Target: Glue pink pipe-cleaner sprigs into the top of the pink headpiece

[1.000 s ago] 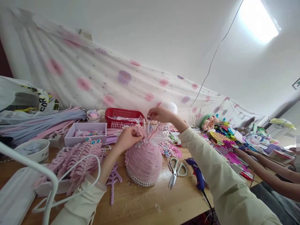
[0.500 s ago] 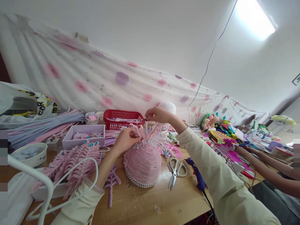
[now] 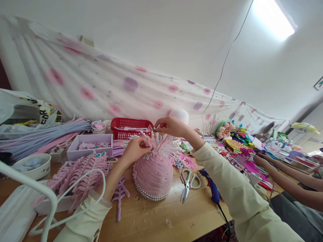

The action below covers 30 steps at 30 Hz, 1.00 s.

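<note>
A pink dome-shaped headpiece [image 3: 153, 174], wound with fuzzy strands, stands on the table with white pearl beads [image 3: 151, 196] round its lower rim. A spray of pale pink strands and pearl-tipped stems [image 3: 171, 144] spreads from its top. At the upper left of the dome, my left hand [image 3: 135, 149] is closed in a pinch on a pink pipe-cleaner piece [image 3: 148, 143]. Above the top, my right hand [image 3: 170, 126] has thumb and fingertips pressed together. Whatever lies between them is too small to make out.
Scissors [image 3: 188, 185] and a blue glue gun [image 3: 212, 190] lie to the right. Behind stand a red basket [image 3: 121, 125] and a lilac box [image 3: 73, 153]. Pink pipe-cleaner branches [image 3: 83, 178] and a white curved tube [image 3: 50, 191] fill the left. Another person's hands [image 3: 264, 161] work at far right.
My right hand has shifted very slightly left and down, still pinching above the dome. My left hand keeps its hold. The view has tilted a little.
</note>
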### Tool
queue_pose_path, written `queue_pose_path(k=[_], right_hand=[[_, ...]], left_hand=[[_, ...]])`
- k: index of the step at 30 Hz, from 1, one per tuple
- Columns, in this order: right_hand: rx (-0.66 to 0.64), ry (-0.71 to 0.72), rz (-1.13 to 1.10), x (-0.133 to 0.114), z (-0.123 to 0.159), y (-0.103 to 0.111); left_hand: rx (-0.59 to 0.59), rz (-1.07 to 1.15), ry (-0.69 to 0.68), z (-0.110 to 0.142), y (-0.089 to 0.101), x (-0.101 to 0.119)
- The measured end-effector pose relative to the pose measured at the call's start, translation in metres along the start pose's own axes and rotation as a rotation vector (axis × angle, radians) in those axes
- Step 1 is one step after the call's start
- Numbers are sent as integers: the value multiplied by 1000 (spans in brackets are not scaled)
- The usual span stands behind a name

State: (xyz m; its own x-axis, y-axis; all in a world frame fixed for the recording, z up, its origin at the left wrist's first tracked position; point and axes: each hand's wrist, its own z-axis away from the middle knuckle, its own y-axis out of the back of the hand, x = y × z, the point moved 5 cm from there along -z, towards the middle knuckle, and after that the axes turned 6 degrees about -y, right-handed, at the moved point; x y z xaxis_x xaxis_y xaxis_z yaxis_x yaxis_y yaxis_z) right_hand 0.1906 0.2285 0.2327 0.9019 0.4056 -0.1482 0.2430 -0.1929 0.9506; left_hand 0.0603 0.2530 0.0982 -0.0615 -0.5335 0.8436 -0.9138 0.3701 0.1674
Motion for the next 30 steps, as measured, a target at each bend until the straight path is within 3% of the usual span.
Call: queue_pose_path(k=[6, 20, 30], right_hand=[[-66, 61, -107, -5, 4, -1], [-68, 3, -116, 0, 6, 0], [6, -28, -85, 10, -4, -5]], left_hand=[[3, -21, -1, 0, 1, -2], [10, -9, 13, -1, 2, -4], [16, 21, 35, -1, 1, -3]])
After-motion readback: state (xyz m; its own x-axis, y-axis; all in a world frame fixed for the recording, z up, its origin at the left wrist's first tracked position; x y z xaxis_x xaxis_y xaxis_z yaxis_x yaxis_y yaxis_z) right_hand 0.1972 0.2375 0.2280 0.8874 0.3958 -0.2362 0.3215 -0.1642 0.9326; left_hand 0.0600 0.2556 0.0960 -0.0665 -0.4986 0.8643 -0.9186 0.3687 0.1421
